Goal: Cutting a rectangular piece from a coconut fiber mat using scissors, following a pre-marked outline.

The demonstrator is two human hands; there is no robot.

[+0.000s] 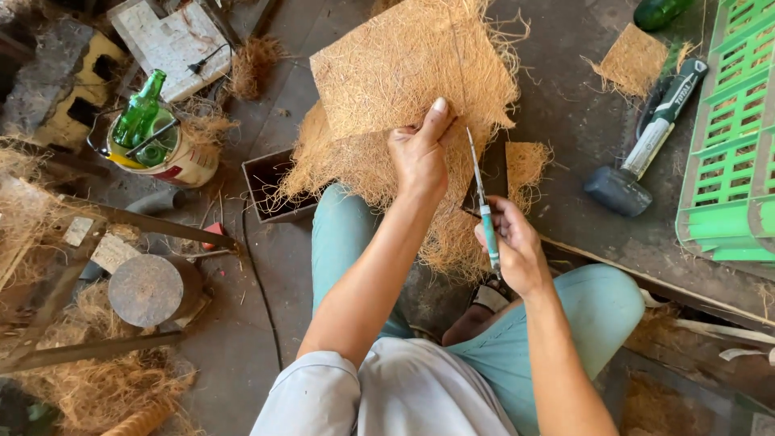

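Observation:
My left hand (420, 153) grips the lower edge of a square mat of brown coconut fibre (408, 64), thumb pressed on its face, holding it up over my knees. My right hand (513, 246) is closed on a thin metal tool with a teal handle (483, 202); its tip points up toward the mat's lower right edge. A loose heap of the same fibre (363, 169) lies under the mat on the floor.
A rubber mallet (642, 149) and a small fibre square (634, 58) lie right, beside a green plastic crate (726, 137). A bucket holding green bottles (157, 141) stands left, near an open dark box (270, 190), a round block (147, 289) and wooden slats.

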